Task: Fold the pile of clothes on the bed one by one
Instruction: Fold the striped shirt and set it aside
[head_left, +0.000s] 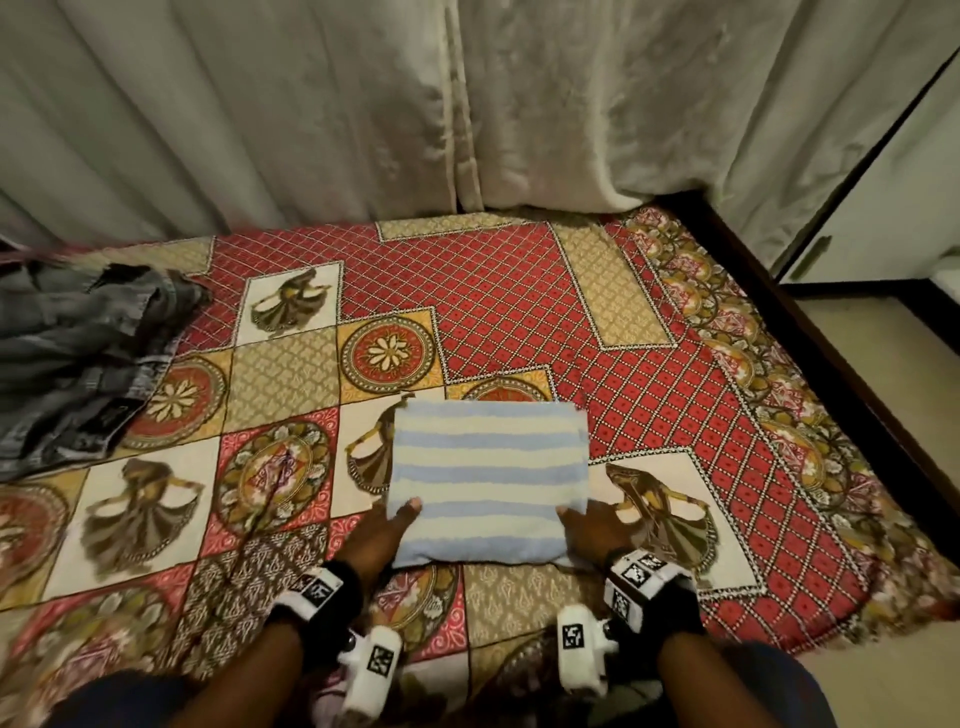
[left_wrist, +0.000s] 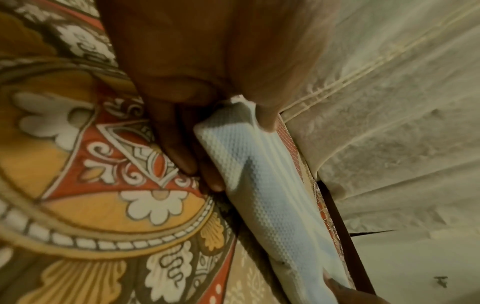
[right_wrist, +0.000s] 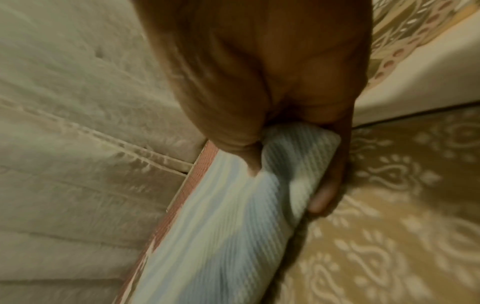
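Both hands, left hand (head_left: 388, 535) and right hand (head_left: 592, 530), grip the near corners of the fully folded striped cloth (head_left: 488, 475) on the bed (head_left: 649, 395); the grey garments (head_left: 78, 358) at far left remain unfolded.

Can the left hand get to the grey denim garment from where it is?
Probably yes, but not yet: the left hand is gripping the folded striped cloth. The bedspread between it and the grey denim garment lies bare.
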